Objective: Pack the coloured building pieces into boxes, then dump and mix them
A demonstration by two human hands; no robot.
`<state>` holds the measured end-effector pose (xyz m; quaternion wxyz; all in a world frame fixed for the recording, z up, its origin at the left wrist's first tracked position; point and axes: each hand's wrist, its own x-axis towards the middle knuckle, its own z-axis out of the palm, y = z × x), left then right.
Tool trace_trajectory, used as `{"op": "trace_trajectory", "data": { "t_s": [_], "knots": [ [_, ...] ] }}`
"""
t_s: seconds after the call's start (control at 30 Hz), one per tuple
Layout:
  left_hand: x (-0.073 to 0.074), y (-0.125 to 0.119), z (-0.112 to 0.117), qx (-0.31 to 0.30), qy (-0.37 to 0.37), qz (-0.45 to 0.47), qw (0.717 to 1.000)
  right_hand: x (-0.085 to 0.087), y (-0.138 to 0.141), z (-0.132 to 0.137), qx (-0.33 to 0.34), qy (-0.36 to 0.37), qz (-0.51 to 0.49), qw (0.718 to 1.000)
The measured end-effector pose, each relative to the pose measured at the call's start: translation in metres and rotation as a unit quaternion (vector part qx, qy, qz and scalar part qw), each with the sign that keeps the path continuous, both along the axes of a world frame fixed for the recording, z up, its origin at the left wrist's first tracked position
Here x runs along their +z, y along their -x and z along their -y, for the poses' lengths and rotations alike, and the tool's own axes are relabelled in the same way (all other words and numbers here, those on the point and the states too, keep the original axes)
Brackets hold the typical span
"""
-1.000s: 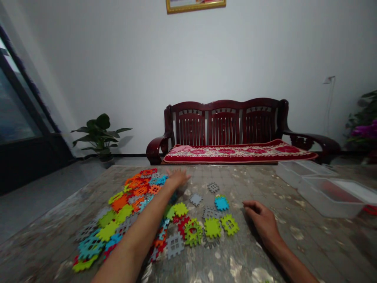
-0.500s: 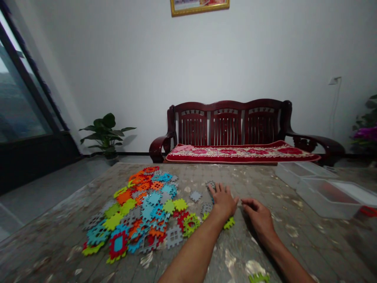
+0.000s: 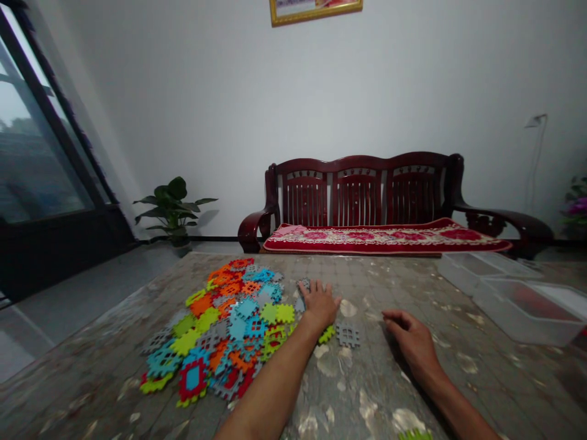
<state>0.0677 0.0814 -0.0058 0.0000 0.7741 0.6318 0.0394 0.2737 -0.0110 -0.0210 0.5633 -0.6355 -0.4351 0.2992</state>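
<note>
My left hand (image 3: 320, 304) lies palm down on the table with its fingers spread, covering part of some interlocking plastic tiles. A grey tile (image 3: 303, 284) shows at its fingertips and a lime-green tile (image 3: 327, 334) below its wrist. Just right of that wrist rests a grey window tile (image 3: 348, 336). To the left spreads a large heap of notched tiles (image 3: 245, 307) in orange, blue, green, red and grey. My right hand (image 3: 409, 335) hovers at or rests on the tabletop, fingers curled together, with nothing visible in them.
Clear plastic boxes (image 3: 527, 324) stand at the right of the patterned table (image 3: 367, 391). A lime-green tile (image 3: 415, 434) lies at the bottom edge. Behind the table are a dark red wooden bench (image 3: 353, 195) and a potted plant (image 3: 172, 208).
My left hand has slid left toward the heap, and tiles near it have shifted left. A grey window tile now lies uncovered to its right. My right hand has barely moved.
</note>
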Motion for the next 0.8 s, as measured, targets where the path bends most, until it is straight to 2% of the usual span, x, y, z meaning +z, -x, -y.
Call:
{"op": "trace_trajectory", "data": {
  "t_s": [0.23, 0.37, 0.5, 0.8],
  "knots": [
    [-0.001, 0.026, -0.008, 0.027, -0.002, -0.010, 1.000, 0.005, 0.001, 0.001, -0.003, 0.002, -0.002, 1.000],
    [-0.002, 0.039, -0.011, 0.038, -0.007, -0.014, 0.999, 0.002, -0.001, 0.001, -0.002, 0.009, -0.005, 1.000],
    [-0.003, 0.048, -0.013, 0.037, -0.012, -0.015, 0.999, 0.000, -0.002, 0.001, -0.001, 0.019, -0.006, 1.000],
    [-0.006, 0.067, -0.018, 0.045, -0.018, -0.018, 0.999, 0.007, 0.001, 0.004, -0.012, 0.033, -0.006, 0.999]
  ]
}}
